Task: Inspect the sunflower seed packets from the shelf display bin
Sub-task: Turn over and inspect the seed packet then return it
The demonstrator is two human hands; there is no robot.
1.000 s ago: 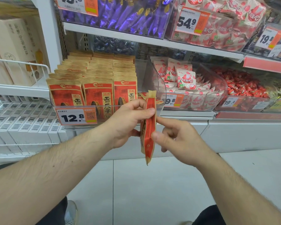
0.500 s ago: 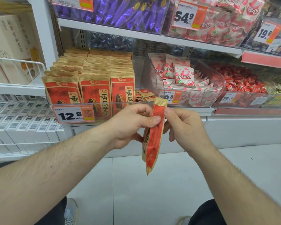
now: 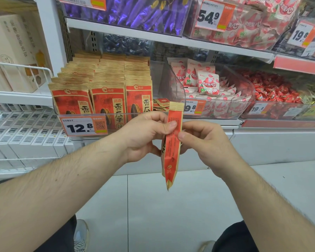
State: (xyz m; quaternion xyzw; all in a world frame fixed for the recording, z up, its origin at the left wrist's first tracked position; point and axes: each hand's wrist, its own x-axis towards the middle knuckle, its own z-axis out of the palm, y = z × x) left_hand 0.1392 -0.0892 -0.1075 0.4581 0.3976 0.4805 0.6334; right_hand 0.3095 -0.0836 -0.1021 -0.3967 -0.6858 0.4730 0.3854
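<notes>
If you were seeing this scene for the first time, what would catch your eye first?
At centre, the left hand and right hand pinch a red sunflower seed packet edge-on. Behind on the left, rows of matching packets stand upright in the display bin, above a 12.8 price tag.

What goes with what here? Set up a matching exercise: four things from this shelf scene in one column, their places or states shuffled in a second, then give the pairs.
Things:
1. held seed packet
2. 12.8 price tag
3. purple-wrapped sweets
4. strawberry-print packets

Places or states:
A. in a bin on the upper shelf
B. in the clear bin right of the seed packets
C. pinched edge-on between the left hand and right hand
D. clipped to the front of the seed packet bin

Pairs: 1-C, 2-D, 3-A, 4-B
</notes>
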